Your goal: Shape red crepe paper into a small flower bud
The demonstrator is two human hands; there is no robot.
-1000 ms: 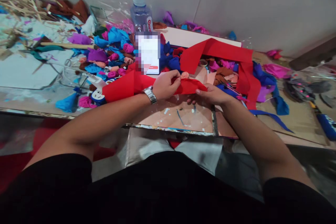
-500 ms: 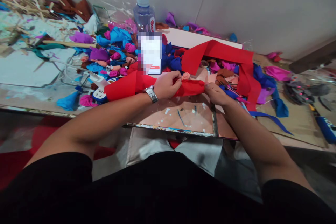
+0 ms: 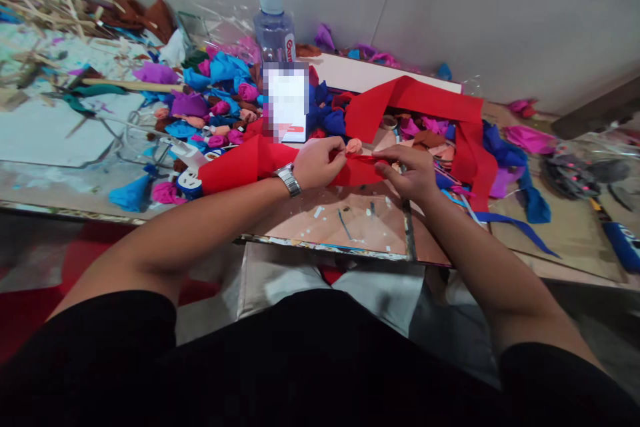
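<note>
A long red strip point(image 3: 357, 172), paper or cloth, runs across the front of the table beneath both hands. My left hand point(image 3: 320, 161), with a metal watch at the wrist, is closed in a pinch on its upper edge. Just beyond those fingertips sits a small peach-coloured rosette point(image 3: 354, 146). My right hand point(image 3: 413, 173) has thumb and index finger at the strip's right end, with a fold of red between them. The strip's left part lies over a blue-and-white round item point(image 3: 190, 181).
Behind my hands stand a lit phone point(image 3: 290, 103) and a plastic bottle point(image 3: 276, 30). Crumpled coloured pieces point(image 3: 193, 103) heap up to the left. Another red band point(image 3: 420, 97) loops at the right. Green-handled pliers point(image 3: 103, 90) and wood sticks point(image 3: 60, 10) lie far left.
My right hand has turned and shifted slightly, its thumb and index finger now spread further apart at the strip's end. That end has folded inward. My left hand has stayed in place.
</note>
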